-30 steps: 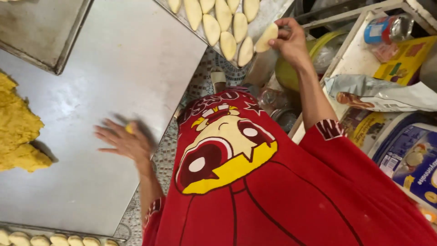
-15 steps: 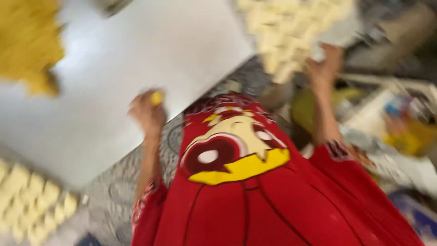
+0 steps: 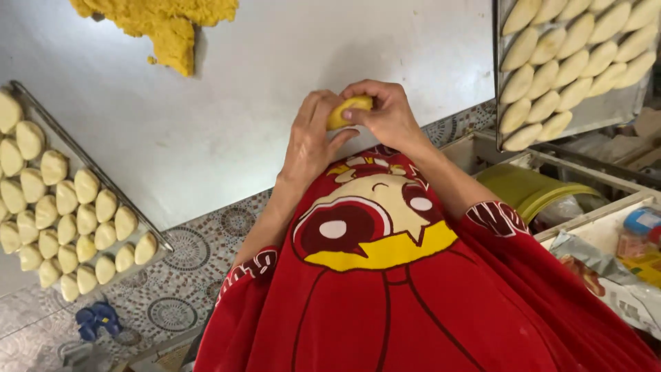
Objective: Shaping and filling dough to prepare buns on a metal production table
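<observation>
Both hands meet at the near edge of the table (image 3: 275, 103), working 1 dough piece (image 3: 348, 110). Left hand (image 3: 313, 141) cups it from below, fingers curled together; right hand (image 3: 389, 114) pinches its top between thumb and fingertips. Risk here: pinch too hard and it may tear or go lopsided. It sits over the edge, so a slip could drop it. Filling (image 3: 172, 24) lies far left; trays (image 3: 620, 110) flank both sides.

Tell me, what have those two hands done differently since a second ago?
The right hand left the tray of pale folded dough pieces and came in to meet the left hand, which lifted off the flat grey metal worktop. Both now pinch one small yellow dough piece. The yellow dough heap looks unchanged.
</observation>
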